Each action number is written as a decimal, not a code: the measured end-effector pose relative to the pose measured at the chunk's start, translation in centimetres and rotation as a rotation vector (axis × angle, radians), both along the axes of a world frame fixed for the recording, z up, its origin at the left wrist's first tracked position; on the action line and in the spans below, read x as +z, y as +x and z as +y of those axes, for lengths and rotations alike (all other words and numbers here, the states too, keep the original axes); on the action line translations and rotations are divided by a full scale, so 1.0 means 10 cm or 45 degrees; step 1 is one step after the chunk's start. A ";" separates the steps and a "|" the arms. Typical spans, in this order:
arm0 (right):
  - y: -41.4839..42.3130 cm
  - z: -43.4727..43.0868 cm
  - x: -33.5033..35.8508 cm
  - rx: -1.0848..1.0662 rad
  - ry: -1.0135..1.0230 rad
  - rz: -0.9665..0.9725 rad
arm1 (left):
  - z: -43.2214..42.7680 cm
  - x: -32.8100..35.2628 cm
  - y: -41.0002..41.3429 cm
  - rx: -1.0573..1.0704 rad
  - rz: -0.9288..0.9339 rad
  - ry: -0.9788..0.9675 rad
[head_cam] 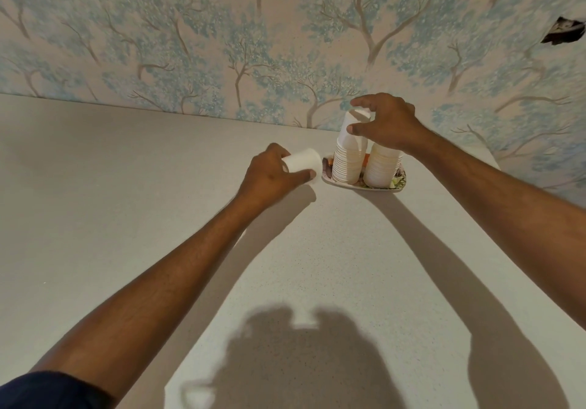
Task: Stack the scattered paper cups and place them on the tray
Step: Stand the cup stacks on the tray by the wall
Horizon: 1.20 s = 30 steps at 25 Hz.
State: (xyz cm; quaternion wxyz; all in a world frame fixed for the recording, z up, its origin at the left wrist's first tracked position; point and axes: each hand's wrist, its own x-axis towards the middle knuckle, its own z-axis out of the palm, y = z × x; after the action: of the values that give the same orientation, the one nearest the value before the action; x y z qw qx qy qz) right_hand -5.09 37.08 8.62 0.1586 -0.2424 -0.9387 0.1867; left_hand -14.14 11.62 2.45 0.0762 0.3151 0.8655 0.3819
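Far back on the speckled countertop (pixel 126 186) by tree-patterned wallpaper (pixel 222 44), the right hand (pixel 390 123) pinches the top cup (pixel 348 129) of the taller stack (pixel 345 166) on the tray (pixel 400 184); the left hand (pixel 269 177) grips a loose cup (pixel 302 162).

A pale speckled table (pixel 126 186) meets tree-patterned wallpaper (pixel 222 28) (blue-green foliage, grey branches).

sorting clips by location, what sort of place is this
Probably a room in a home, though that is a guess: a pale speckled countertop set against tree-patterned wallpaper, and a small floral tray holding two stacks of paper cups.
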 end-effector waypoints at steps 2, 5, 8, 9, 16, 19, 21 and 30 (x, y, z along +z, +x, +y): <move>0.08 -0.02 0.09 0.112 -0.109 0.113 | 0.05 0.13 0.00 0.035 0.012 0.125; 0.24 -0.06 0.26 0.415 -0.398 0.119 | 0.18 0.34 0.02 0.047 -0.027 0.269; 0.35 -0.17 0.39 0.571 -0.265 0.057 | 0.35 0.52 0.11 0.025 -0.026 0.328; 0.39 -0.20 0.41 0.574 -0.191 0.079 | 0.42 0.58 0.16 0.017 -0.030 0.362; 0.62 -0.11 0.44 0.486 0.037 0.276 | 0.79 0.86 0.46 -0.114 0.000 0.584; 0.71 0.10 0.40 0.387 -0.015 0.353 | 0.94 0.90 0.51 -0.155 -0.010 0.591; 0.75 0.27 0.37 0.256 -0.085 0.457 | 1.02 0.87 0.52 -0.148 -0.013 0.562; 0.70 0.71 -0.04 -0.063 -0.372 0.492 | 1.06 0.53 0.38 -0.100 0.050 0.358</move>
State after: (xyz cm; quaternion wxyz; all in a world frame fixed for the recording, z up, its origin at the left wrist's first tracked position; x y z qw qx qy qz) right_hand 1.93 44.17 8.24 0.3030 -0.2457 -0.8477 0.3595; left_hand -10.32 22.23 7.78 0.0294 0.3638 0.7917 0.4899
